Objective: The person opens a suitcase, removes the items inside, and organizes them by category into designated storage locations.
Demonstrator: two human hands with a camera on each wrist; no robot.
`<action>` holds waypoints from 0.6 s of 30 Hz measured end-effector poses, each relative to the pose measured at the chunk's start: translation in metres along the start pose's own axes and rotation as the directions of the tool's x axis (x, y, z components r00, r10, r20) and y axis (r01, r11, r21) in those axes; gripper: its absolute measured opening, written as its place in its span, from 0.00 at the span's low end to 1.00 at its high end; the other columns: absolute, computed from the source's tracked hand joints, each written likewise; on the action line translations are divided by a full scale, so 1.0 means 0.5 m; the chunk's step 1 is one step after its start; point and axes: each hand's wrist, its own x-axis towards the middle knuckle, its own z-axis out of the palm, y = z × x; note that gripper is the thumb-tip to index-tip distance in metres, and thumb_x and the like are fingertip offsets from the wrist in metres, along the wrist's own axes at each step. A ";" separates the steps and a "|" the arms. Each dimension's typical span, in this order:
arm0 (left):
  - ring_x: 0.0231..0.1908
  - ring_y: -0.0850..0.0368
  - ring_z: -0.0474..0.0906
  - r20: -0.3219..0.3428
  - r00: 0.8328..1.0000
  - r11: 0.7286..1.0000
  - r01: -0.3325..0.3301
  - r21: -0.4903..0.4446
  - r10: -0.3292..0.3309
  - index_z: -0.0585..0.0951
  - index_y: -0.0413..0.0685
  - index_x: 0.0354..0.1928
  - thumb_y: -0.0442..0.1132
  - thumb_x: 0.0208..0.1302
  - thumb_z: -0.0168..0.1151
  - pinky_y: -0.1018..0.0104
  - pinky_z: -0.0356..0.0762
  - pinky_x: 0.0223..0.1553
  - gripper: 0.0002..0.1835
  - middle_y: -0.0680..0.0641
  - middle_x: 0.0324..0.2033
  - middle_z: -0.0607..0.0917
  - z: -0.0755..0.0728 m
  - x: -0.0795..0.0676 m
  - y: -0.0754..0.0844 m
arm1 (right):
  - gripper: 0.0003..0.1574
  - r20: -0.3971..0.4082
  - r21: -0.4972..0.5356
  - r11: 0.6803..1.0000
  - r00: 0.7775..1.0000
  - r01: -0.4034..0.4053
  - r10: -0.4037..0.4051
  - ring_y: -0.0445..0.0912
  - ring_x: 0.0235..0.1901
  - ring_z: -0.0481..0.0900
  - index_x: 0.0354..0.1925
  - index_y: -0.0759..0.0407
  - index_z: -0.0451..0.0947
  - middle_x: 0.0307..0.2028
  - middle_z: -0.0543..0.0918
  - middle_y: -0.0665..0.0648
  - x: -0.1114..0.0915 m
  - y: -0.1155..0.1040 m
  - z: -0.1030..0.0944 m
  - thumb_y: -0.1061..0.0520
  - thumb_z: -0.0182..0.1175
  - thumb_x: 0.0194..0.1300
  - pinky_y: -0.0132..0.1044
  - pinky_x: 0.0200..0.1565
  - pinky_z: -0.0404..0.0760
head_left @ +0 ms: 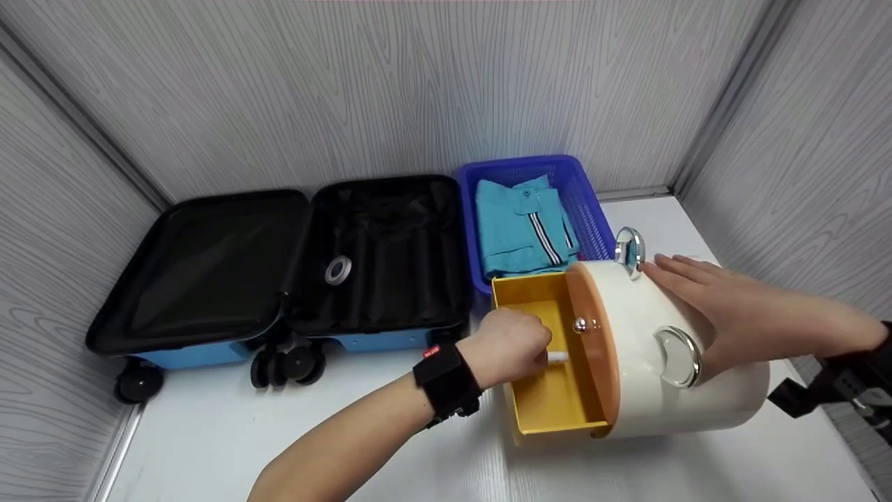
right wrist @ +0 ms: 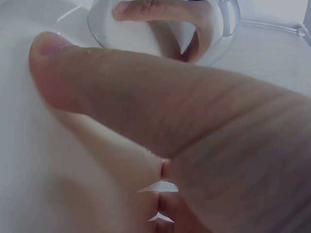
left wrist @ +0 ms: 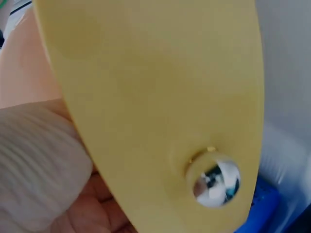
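My left hand (head_left: pixel 512 341) reaches over the front of a pulled-out yellow drawer (head_left: pixel 554 411), its fingers curled round a small white object (head_left: pixel 556 356). One end of that object sticks out past the fist; its kind cannot be made out. The drawer's front panel (left wrist: pixel 160 97), with a chrome knob (left wrist: pixel 217 184), fills the left wrist view. The drawer belongs to a rounded white storage box (head_left: pixel 648 411) with an orange front. Fingers spread, my right hand (head_left: pixel 732 314) rests on top of this box, between two chrome-rimmed fittings (head_left: pixel 679 355).
Left of the drawer lies an open suitcase (head_left: pixel 230 279) with a black lining. A small silvery ring-shaped item (head_left: pixel 338 270) sits inside it. Behind the storage box stands a blue basket (head_left: pixel 585 202) holding a folded teal garment (head_left: pixel 512 230). Walls enclose the white table (head_left: pixel 418 432).
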 end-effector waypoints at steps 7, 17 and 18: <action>0.29 0.56 0.81 0.074 0.995 0.998 0.063 0.006 -0.063 0.80 0.54 0.25 0.45 0.58 0.75 0.59 0.79 0.25 0.12 0.54 0.28 0.85 -0.001 0.014 0.019 | 0.93 0.008 0.003 1.000 1.000 -0.004 0.004 0.68 0.77 0.51 0.83 0.56 0.47 0.79 0.54 0.67 -0.003 0.001 -0.001 0.29 0.84 0.30 0.72 0.71 0.53; 0.27 0.58 0.81 0.099 0.991 0.996 0.082 0.039 -0.085 0.77 0.55 0.23 0.43 0.59 0.73 0.58 0.77 0.23 0.13 0.55 0.26 0.84 0.012 0.023 0.019 | 0.93 0.005 -0.003 1.000 1.000 0.011 -0.011 0.69 0.76 0.51 0.83 0.59 0.47 0.79 0.55 0.68 -0.001 0.001 -0.001 0.29 0.84 0.30 0.72 0.70 0.54; 0.27 0.58 0.80 0.104 0.991 0.996 0.082 0.040 -0.086 0.77 0.55 0.22 0.44 0.59 0.73 0.59 0.77 0.22 0.14 0.55 0.25 0.84 0.011 0.023 0.018 | 0.93 0.002 -0.001 1.000 1.000 0.011 -0.011 0.69 0.76 0.51 0.83 0.59 0.47 0.79 0.55 0.68 -0.002 0.002 -0.001 0.30 0.85 0.30 0.72 0.71 0.54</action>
